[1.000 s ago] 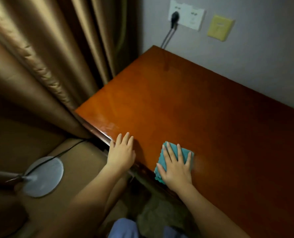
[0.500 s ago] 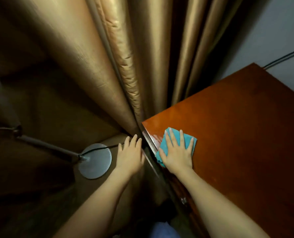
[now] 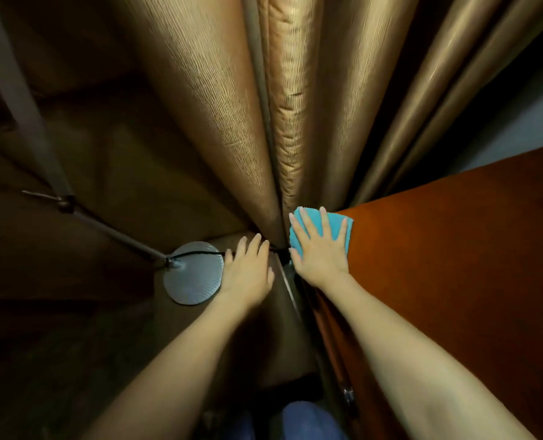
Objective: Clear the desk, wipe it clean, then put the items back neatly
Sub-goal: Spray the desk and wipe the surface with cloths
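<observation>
The red-brown wooden desk (image 3: 454,265) fills the right side of the view, its top bare. A teal cloth (image 3: 338,222) lies at the desk's near left corner, right by the curtain. My right hand (image 3: 319,249) presses flat on the cloth with fingers spread, covering most of it. My left hand (image 3: 248,271) hovers flat and empty just left of the desk's edge, over the floor, fingers slightly apart.
Gold curtains (image 3: 279,106) hang close against the desk's left edge. A floor lamp's round metal base (image 3: 191,274) sits on the floor left of my left hand, with its pole (image 3: 114,231) slanting up and left and a black cord running off it.
My right hand slid the cloth left along the desk to its corner by the curtain. My left hand came off the desk's edge to hover beside it. The view swung left.
</observation>
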`<state>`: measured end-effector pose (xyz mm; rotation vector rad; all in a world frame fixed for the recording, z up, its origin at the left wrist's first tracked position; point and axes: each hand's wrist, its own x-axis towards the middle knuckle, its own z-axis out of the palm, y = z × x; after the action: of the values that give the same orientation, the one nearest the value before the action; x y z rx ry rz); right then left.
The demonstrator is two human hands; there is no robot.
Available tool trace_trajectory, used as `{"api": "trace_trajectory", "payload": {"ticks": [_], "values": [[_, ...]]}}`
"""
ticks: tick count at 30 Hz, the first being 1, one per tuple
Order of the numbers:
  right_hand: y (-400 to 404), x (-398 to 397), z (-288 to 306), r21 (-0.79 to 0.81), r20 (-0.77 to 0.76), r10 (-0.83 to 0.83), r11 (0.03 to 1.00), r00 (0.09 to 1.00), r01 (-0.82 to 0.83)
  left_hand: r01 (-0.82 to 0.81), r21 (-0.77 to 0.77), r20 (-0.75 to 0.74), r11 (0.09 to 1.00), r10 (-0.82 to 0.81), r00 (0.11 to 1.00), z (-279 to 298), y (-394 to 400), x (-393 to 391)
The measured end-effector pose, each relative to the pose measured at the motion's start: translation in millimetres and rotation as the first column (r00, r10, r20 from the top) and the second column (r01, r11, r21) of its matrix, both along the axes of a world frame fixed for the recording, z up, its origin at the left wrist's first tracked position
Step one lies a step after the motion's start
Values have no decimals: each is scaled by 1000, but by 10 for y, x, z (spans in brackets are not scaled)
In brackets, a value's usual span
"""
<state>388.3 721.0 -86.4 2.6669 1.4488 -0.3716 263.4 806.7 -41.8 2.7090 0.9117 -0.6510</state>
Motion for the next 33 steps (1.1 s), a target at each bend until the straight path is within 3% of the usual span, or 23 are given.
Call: {"api": "trace_trajectory", "payload": {"ticks": [4, 9, 15, 25, 33], "values": [[-250, -164, -7, -13, -1, -1, 1000, 1000, 1, 15, -7, 3, 1000, -15, 1000, 59, -132, -105], [-929, -597, 44, -7, -28, -160, 987, 987, 160, 96, 20, 4, 995, -96, 995, 216, -436, -315], [-2126, -1335, 24, 19, -53, -350, 936, 935, 352, 278, 35, 111, 960, -280, 954, 375, -1232, -612], [-4313, -2786, -73, 3, -75, -652, 756, 754, 654, 668, -44, 66, 743, -665, 744, 363, -3249, -1329], [-6004, -3875, -36, 18, -113, -848, 520, 519, 854, 837, -35, 75, 546, -834, 547, 354, -4961, -1810]]}}
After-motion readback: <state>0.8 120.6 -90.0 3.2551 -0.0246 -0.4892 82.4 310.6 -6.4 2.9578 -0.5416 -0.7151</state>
